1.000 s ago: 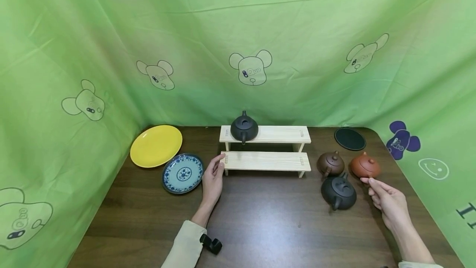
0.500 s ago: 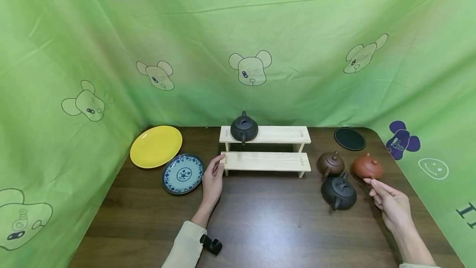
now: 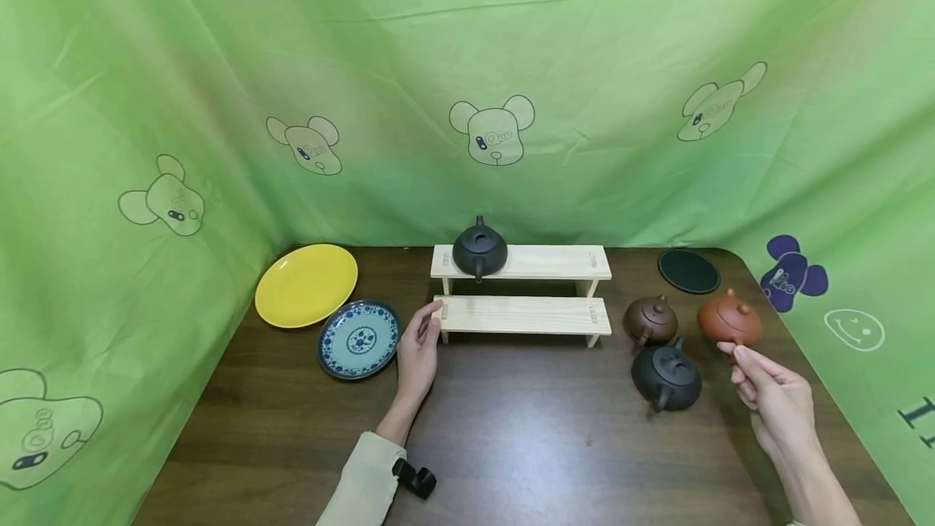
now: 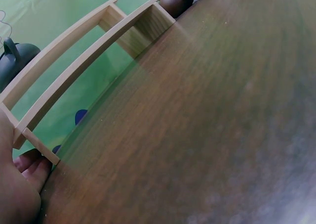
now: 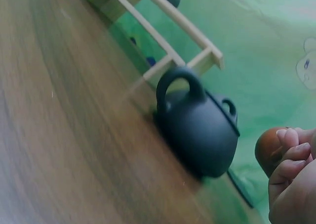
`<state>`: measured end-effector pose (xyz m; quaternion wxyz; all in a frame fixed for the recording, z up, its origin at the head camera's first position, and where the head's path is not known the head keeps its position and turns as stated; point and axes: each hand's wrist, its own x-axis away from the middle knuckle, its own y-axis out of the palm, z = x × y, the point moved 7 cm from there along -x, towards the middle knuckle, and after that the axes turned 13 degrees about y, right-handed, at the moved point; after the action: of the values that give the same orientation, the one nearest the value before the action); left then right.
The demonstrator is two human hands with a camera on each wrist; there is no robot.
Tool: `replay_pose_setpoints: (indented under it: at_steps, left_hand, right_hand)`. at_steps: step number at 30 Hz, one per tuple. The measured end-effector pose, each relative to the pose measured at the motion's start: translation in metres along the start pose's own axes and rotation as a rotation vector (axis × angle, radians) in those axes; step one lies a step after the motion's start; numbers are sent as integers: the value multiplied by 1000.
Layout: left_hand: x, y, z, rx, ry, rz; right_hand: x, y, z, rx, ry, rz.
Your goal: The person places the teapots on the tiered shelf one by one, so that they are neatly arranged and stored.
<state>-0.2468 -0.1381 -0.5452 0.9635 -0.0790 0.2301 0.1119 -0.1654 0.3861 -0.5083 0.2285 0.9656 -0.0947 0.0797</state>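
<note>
Jutting beyond right hand (image 3: 783, 406) — orange teapot (image 3: 729, 320), pinched

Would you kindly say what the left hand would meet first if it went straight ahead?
The left hand would likely first meet the pale wooden lower shelf, whose left end it appears to touch.

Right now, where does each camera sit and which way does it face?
Head: on the head, facing forward and down over the table and wooden stand; left hand, right hand and forearms show.
Left wrist: worn there, facing along the stand; part of that hand shows.
Right wrist: worn there, facing a black teapot; that hand shows, pinching the red teapot.
Both wrist views share the stand.
</note>
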Motion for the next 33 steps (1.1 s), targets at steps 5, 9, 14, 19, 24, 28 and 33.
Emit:
replay_pose_setpoints:
  at_steps: [5,9,14,19,24,28,33]
  left_hand:
    - [0,0,3,3,-11,-2]
    - [0,-1,0,-7,-12,3]
    - [0,-1,0,-2,54,1]
    - [1,-1,-2,8,46,1]
    - [0,-1,5,9,22,-1]
    - [0,0,8,7,-52,-9]
    - [0,0,11,-2,-49,-15]
  right_hand:
    - [7,18,-8,-1,-39,-39]
    - [10,34,-13,10,-59,-68]
    - [11,52,-16,51,-58,-67]
    - [12,67,-15,94,-58,-70]
    - [10,85,-14,130,-61,-97]
    - [7,100,-13,139,-62,-107]
    - [3,119,-12,131,-63,-112]
